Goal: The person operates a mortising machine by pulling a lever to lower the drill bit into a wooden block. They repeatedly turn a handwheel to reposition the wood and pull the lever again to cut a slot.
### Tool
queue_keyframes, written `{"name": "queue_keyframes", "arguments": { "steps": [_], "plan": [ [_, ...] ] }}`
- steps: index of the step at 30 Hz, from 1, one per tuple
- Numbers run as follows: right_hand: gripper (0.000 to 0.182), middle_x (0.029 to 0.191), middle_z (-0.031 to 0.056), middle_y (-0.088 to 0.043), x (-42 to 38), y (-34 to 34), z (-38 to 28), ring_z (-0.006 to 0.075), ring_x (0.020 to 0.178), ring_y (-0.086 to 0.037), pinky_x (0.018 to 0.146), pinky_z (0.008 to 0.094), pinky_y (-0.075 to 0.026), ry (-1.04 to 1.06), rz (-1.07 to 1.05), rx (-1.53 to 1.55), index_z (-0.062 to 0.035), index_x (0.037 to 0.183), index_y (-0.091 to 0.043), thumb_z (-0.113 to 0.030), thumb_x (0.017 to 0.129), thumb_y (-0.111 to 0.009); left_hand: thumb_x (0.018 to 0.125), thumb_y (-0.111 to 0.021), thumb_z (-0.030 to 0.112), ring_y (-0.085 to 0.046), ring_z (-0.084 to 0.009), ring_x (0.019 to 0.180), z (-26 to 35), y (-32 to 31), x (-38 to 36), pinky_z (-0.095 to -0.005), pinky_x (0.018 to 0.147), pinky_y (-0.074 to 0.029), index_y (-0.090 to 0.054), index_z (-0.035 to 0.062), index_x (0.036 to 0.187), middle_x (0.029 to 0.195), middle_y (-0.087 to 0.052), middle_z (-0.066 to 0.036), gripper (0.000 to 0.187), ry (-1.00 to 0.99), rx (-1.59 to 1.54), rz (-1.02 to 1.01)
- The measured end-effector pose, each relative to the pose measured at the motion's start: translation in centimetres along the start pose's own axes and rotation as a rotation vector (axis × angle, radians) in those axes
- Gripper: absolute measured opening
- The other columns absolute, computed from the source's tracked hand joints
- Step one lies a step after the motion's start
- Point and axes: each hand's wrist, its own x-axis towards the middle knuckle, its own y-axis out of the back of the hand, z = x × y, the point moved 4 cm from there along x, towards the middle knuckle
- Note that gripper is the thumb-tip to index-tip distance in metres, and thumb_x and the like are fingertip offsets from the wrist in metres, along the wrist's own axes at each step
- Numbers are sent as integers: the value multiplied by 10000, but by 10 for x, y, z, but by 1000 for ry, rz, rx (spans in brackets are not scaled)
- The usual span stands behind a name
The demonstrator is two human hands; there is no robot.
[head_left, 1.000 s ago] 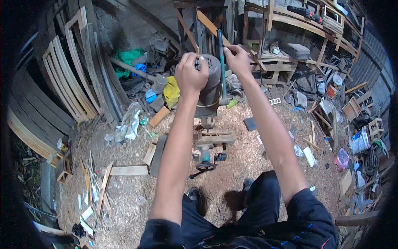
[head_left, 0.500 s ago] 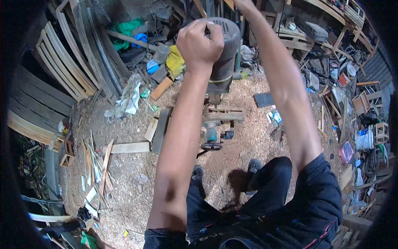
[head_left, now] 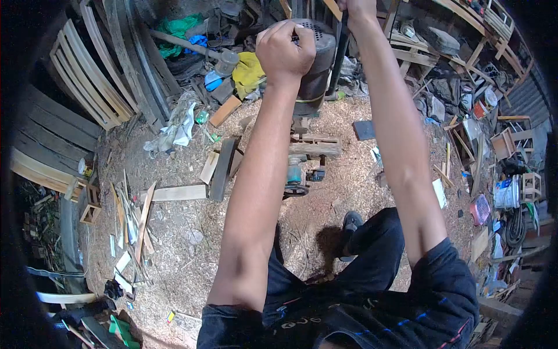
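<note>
My left hand (head_left: pixel 285 51) is closed in a fist, overlapping the left side of a dark motor-like cylinder (head_left: pixel 317 70) with a perforated round cap. What the fist holds, if anything, is hidden behind the fingers. At the top edge, my right hand (head_left: pixel 360 8) is partly cut off by the frame, its fingers curled in beside a dark upright bar (head_left: pixel 338 61). Whether it grips that bar I cannot make out. Below the cylinder, a wooden block (head_left: pixel 317 148) and a small black handwheel (head_left: pixel 296 190) belong to or sit beside the machine's lower part.
Wood shavings cover the floor (head_left: pixel 192 256). Curved slats (head_left: pixel 87 81) lean at the left. A dark plank (head_left: pixel 224 168), a pale board (head_left: pixel 174 193) and thin offcuts (head_left: pixel 142 224) lie left of my legs. A pink basket (head_left: pixel 480 209) and a coiled hose (head_left: pixel 514 227) are at right.
My right hand has come lower and slightly right, showing more of itself at the top edge. My left fist has shifted slightly up and right. The view has moved a little.
</note>
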Motion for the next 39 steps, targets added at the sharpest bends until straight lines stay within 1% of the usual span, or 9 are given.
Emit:
{"name": "queue_keyframes", "arguments": {
  "steps": [4, 8, 11, 14, 17, 29, 33, 37, 39],
  "plan": [
    [436, 511, 26, -441, -35, 16, -1, 147, 445, -417, 444, 306, -310, 33, -150, 92, -103, 588, -491, -344, 950, -462, 802, -541, 226, -645, -384, 710, -2, 0, -5, -422, 659, -500, -694, 26, 746, 740, -666, -172, 257, -28, -1, 25],
    [445, 469, 2, -377, -60, 21, -7, 125, 403, -342, 429, 296, -257, 91, -65, 180, -100, 547, -432, -282, 952, -457, 791, -541, 194, -648, -343, 713, -4, -2, -9, -415, 697, -492, -667, 30, 686, 723, -671, -139, 232, -46, 11, 31],
    [393, 692, 112, -588, -60, 44, 5, 211, 612, -562, 565, 336, -435, 100, -335, 70, -19, 791, -622, -324, 982, -465, 789, -542, 197, -656, -335, 725, -6, -1, -12, -413, 707, -491, -671, 32, 690, 737, -679, -136, 231, -44, 8, 38],
    [357, 690, 52, -586, -116, 51, 2, 137, 658, -547, 588, 289, -426, 151, -200, 233, 10, 752, -615, -296, 929, -566, 791, -544, 200, -663, -328, 737, -7, -2, -15, -409, 710, -489, -680, 33, 704, 754, -688, -133, 232, -40, 14, 28],
    [356, 577, 19, -473, -165, 63, -8, 107, 552, -433, 503, 282, -299, 242, -163, 159, -21, 639, -512, -234, 924, -517, 793, -546, 201, -665, -327, 743, -9, -2, -19, -405, 715, -486, -690, 35, 721, 764, -693, -133, 231, -54, 1, 20],
    [302, 624, 57, -462, -310, 130, 36, 175, 639, -420, 632, 335, -353, 398, -239, 9, -55, 616, -435, -249, 843, -478, 785, -558, 187, -651, -336, 731, -13, -1, -39, -413, 703, -470, -677, 29, 709, 753, -680, -139, 212, -77, 4, -34],
    [330, 636, 65, -487, -322, 134, 38, 193, 657, -437, 671, 361, -371, 402, -252, -20, -55, 618, -446, -281, 856, -475, 786, -560, 181, -652, -336, 739, -13, 1, -37, -411, 713, -473, -675, 27, 701, 761, -681, -140, 210, -72, 34, -99],
    [374, 666, 64, -502, -300, 129, 33, 183, 678, -462, 678, 348, -376, 431, -340, -97, -44, 645, -469, -323, 894, -474, 786, -560, 190, -654, -337, 752, -18, -6, -31, -411, 742, -481, -675, 32, 699, 772, -687, -138, 214, -47, 46, 29],
    [401, 753, 60, -533, -278, 119, 26, 160, 714, -479, 684, 316, -382, 299, -322, 2, -23, 708, -504, -319, 975, -450, 790, -557, 202, -655, -338, 751, -15, -3, -27, -412, 739, -482, -682, 31, 706, 776, -691, -139, 227, -37, 35, -8]
  ]
}}
